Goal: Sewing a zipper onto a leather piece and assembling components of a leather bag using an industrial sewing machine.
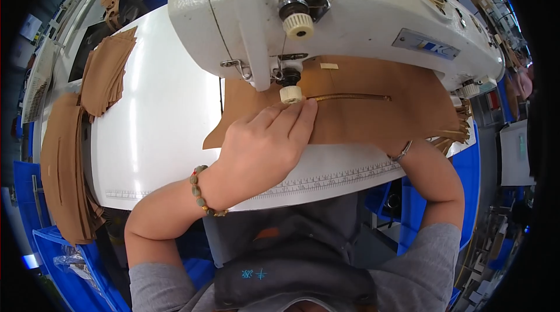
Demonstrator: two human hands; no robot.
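Note:
A brown, leather-like panel lies flat under the head of a white sewing machine. Set into it is a gold-toothed zipper, running right from beside the needle area. My left hand presses its bunched fingertips on the panel and the zipper's left end, right by a cream ribbed knob. My right hand reaches beneath the panel's near right edge; its fingers are hidden under the material. The needle and presser foot are blocked by the knob and my left fingers.
Stacks of brown cut pieces lie at the left, with a smaller stack behind. A ruler strip follows the white table's front edge. More brown pieces sit right of the panel. Blue bins stand below the table.

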